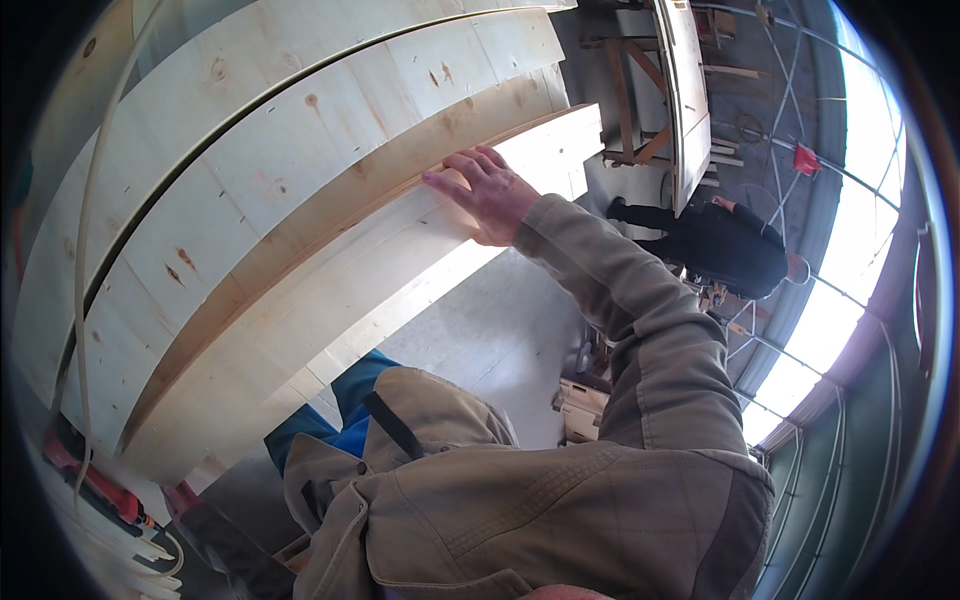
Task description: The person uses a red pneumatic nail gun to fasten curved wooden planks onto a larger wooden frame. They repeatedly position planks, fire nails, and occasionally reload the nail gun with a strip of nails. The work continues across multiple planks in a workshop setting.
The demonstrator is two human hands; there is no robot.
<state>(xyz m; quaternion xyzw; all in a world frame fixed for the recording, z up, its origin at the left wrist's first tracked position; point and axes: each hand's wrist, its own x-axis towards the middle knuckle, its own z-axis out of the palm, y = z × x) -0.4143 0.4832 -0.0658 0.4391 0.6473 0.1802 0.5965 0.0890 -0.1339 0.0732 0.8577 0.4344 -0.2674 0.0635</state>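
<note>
My right hand [490,195] reaches across from the right and rests on a long pale wooden board [330,310]. Its fingers bend over the board's upper edge near the far end, gripping it there. Beyond that edge, wide planed wooden panels [300,130] with knots lie side by side, a dark gap running between two of them. A narrow ledge of browner wood [330,205] lies between the held board and the nearest panel. My left hand is not in view.
A red tool [100,485] with a hose lies at the lower left. A pale cable [88,250] hangs over the panels. At the right, a person in dark clothes [735,245] stands near a wooden trestle [630,100]. Wood pieces [580,410] lie by my right arm.
</note>
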